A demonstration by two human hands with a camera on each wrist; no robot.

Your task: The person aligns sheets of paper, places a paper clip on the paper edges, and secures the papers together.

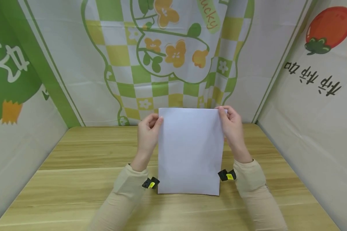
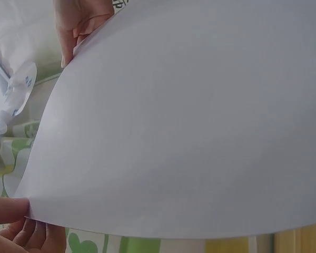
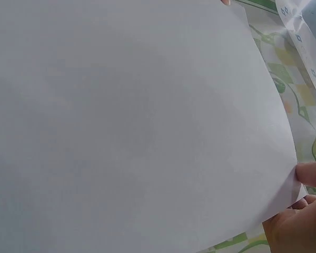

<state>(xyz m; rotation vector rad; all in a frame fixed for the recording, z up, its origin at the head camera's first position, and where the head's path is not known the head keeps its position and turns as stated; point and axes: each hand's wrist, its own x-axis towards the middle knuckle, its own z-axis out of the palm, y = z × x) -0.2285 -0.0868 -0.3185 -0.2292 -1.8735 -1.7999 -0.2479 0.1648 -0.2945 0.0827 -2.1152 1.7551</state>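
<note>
A blank white sheet of paper (image 1: 191,150) is held up facing the head view, its long side upright. My left hand (image 1: 148,134) pinches its left edge near the top corner, thumb in front and fingers behind. At the top right corner my right hand (image 1: 232,130) pinches the sheet the same way. The left wrist view has the paper (image 2: 174,121) bowed, with the left hand (image 2: 21,226) at its lower left corner. In the right wrist view the right hand (image 3: 300,221) grips a corner, which bends slightly under the thumb.
A wooden table (image 1: 84,186) lies beneath the hands and paper. Behind it hangs a patterned curtain (image 1: 121,54) in green and yellow checks. Printed fabric walls stand at the left (image 1: 43,106) and right (image 1: 300,128). Each sleeve carries a small black strap piece.
</note>
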